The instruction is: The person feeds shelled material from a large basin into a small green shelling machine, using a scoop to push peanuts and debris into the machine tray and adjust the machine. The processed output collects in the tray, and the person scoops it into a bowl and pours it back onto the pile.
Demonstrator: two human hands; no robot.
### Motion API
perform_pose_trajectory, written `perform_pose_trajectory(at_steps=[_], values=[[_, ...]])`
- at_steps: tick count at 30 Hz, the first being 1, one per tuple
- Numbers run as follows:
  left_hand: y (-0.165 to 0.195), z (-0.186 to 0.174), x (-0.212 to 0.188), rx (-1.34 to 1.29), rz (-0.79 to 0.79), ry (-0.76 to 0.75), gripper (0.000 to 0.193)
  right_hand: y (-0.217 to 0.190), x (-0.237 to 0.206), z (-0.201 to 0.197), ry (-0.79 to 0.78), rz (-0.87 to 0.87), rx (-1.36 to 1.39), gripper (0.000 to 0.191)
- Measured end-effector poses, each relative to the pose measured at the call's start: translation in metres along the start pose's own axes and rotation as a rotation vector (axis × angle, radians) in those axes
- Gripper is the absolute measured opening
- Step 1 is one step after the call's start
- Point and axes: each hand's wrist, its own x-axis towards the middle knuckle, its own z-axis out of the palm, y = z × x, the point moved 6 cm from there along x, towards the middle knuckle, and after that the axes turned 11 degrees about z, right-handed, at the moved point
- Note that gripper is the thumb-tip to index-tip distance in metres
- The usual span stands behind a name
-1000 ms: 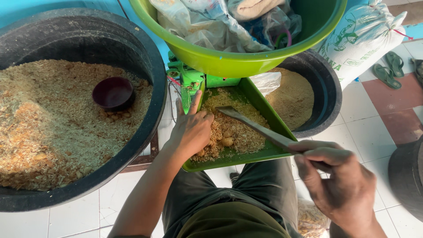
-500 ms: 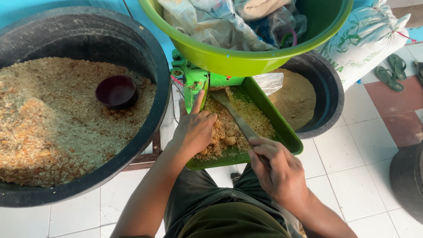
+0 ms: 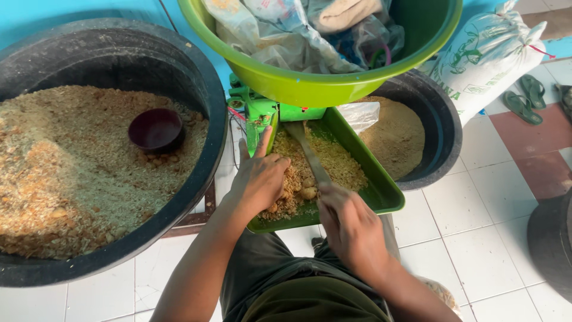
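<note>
While resting flat and open-fingered on the crumbly feed mix (image 3: 333, 164) inside the green tray (image 3: 381, 191), left hand (image 3: 259, 179); right hand (image 3: 351, 223) clenched around a flat metal blade (image 3: 307, 152) over it.

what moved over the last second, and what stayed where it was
The right hand swung in from the lower right to the middle of the green tray, bringing the flat stick it holds up along the crumbly mix toward the green machine. The left hand stayed on the mix; the tubs and the dark bowl did not move.
</note>
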Motion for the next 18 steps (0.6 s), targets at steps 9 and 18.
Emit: perform_pose_trajectory(at_steps=[9, 18], values=[[-0.003, 0.000, -0.001, -0.003, -0.014, 0.038, 0.022, 0.038, -0.006, -0.085, 0.062, 0.191, 0.202, 0.027], [0.001, -0.008, -0.010, 0.026, -0.002, 0.118, 0.026, 0.011, 0.025, -0.071, -0.090, 0.131, -0.005, 0.025]])
